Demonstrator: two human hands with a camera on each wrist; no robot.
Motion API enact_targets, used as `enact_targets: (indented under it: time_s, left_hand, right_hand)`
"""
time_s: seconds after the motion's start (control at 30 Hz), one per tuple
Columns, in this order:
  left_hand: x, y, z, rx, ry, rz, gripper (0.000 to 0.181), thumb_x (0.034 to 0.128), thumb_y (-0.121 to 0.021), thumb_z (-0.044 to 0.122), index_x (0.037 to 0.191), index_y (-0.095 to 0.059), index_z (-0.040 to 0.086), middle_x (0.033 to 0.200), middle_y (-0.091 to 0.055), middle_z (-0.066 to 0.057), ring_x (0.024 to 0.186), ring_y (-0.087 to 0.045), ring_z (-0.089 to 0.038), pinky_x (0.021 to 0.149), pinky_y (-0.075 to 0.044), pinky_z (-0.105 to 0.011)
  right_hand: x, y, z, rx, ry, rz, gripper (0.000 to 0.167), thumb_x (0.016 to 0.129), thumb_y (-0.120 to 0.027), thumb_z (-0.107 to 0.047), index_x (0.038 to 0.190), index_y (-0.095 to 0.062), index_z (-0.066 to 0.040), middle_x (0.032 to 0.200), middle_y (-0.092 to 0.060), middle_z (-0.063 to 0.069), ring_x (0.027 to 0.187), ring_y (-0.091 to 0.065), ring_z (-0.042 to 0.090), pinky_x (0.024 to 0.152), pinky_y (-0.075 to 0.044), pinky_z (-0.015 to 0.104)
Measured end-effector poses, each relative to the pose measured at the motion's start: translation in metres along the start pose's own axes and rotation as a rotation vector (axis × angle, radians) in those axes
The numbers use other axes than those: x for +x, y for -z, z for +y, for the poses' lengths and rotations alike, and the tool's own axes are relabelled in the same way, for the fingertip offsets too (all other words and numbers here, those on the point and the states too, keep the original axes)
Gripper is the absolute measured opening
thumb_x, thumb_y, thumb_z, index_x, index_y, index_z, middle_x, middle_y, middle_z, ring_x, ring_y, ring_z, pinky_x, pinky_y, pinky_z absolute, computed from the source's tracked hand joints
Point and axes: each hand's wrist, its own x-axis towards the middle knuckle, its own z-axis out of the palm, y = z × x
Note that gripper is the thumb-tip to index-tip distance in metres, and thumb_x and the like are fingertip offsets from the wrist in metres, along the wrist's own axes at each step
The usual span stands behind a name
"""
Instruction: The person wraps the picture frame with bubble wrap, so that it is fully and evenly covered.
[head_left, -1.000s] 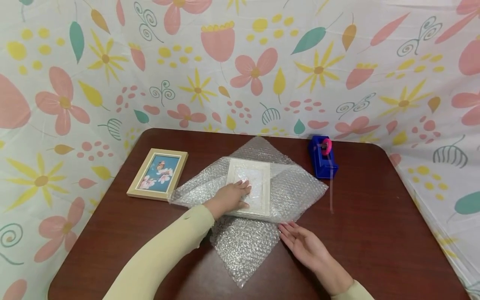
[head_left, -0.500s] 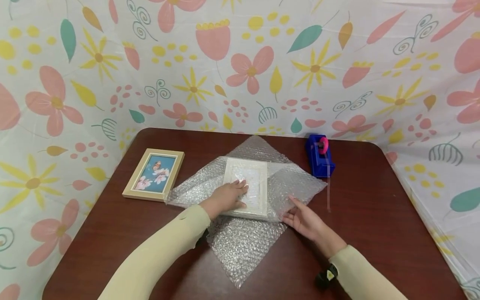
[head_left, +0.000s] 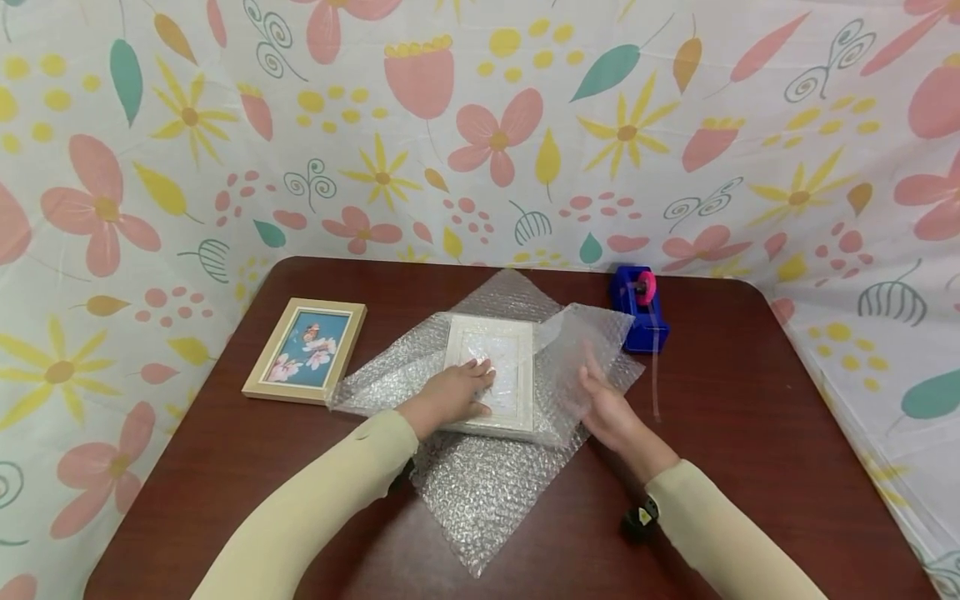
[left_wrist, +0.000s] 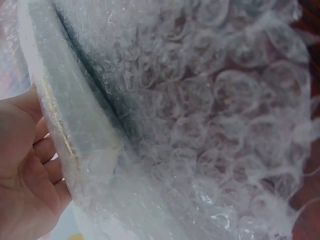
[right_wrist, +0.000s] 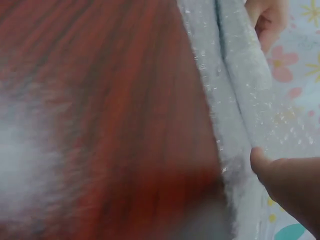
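A white picture frame (head_left: 527,375) lies on a sheet of bubble wrap (head_left: 487,500), partly covered by folded-in wrap. My left hand (head_left: 450,396) rests on the covered frame with fingers spread. In the left wrist view that hand (left_wrist: 27,170) lies along the frame's wrapped edge. To the right of the frame, my right hand (head_left: 613,419) is against the raised right flap (head_left: 603,327) of the wrap, its fingers straight and partly behind the clear film. The right wrist view shows its thumb (right_wrist: 282,172) at the wrap's edge; the other fingers are hidden there.
A tan picture frame (head_left: 255,389) with a butterfly-and-blossom picture lies at left on the brown table (head_left: 750,433). A blue tape dispenser (head_left: 645,336) with a pink hub stands at back right, a strip of tape (head_left: 656,387) hanging from it. Floral cloth (head_left: 480,150) hangs behind.
My right hand has moved from the wrap's lower right edge up and away, lifting the right flap off the table. My left hand stays on the frame.
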Motion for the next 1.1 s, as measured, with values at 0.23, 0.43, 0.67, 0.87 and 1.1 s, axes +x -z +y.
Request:
enact_targets:
  time_s: [0.23, 0.43, 0.67, 0.87, 1.1]
  left_hand:
    - [0.001, 0.001, 0.000, 0.015, 0.014, -0.002, 0.070, 0.0965, -0.067, 0.038, 0.155, -0.044, 0.008, 0.168, -0.033, -0.009, 0.157, -0.032, -0.031, 0.130, -0.027, -0.042]
    - [0.000, 0.001, 0.002, 0.033, 0.034, -0.016, 0.070, 0.0973, -0.065, 0.039, 0.156, -0.042, 0.009, 0.168, -0.032, -0.007, 0.157, -0.032, -0.029, 0.130, -0.027, -0.041]
    - [0.003, -0.002, 0.005, 0.060, 0.059, -0.002, 0.069, 0.0956, -0.067, 0.041, 0.155, -0.045, 0.012, 0.168, -0.034, -0.004, 0.156, -0.035, -0.026, 0.129, -0.030, -0.041]
    - [0.004, -0.004, 0.006, 0.081, 0.061, 0.001, 0.070, 0.0953, -0.067, 0.042, 0.155, -0.046, 0.013, 0.167, -0.035, -0.004, 0.156, -0.035, -0.026, 0.128, -0.031, -0.041]
    - [0.001, -0.004, 0.001, 0.021, 0.021, 0.043, 0.069, 0.0953, -0.069, 0.038, 0.154, -0.047, 0.009, 0.166, -0.037, -0.009, 0.155, -0.036, -0.031, 0.127, -0.032, -0.047]
  right_hand:
    - [0.011, -0.007, -0.002, -0.081, 0.127, -0.004, 0.071, 0.108, -0.018, -0.050, 0.161, 0.022, -0.024, 0.170, 0.029, 0.007, 0.157, 0.028, 0.034, 0.128, 0.014, 0.061]
    - [0.017, -0.020, -0.002, -0.100, 0.204, 0.056, 0.073, 0.108, -0.017, -0.052, 0.163, 0.012, -0.015, 0.172, 0.021, 0.007, 0.158, 0.024, 0.034, 0.128, 0.015, 0.061]
    - [0.024, -0.041, -0.002, -0.220, 0.240, 0.179, 0.070, 0.111, -0.021, -0.043, 0.161, -0.008, 0.005, 0.172, 0.002, 0.020, 0.161, 0.011, 0.036, 0.132, 0.010, 0.052]
    - [0.029, -0.053, 0.001, -0.345, 0.216, 0.217, 0.060, 0.113, -0.022, -0.032, 0.156, -0.024, 0.009, 0.169, -0.013, 0.025, 0.161, -0.004, 0.041, 0.133, 0.001, 0.053]
    - [0.038, -0.074, 0.007, -0.397, 0.126, 0.132, 0.062, 0.113, -0.020, -0.036, 0.162, -0.016, 0.003, 0.172, -0.009, 0.022, 0.161, -0.006, 0.040, 0.133, -0.004, 0.053]
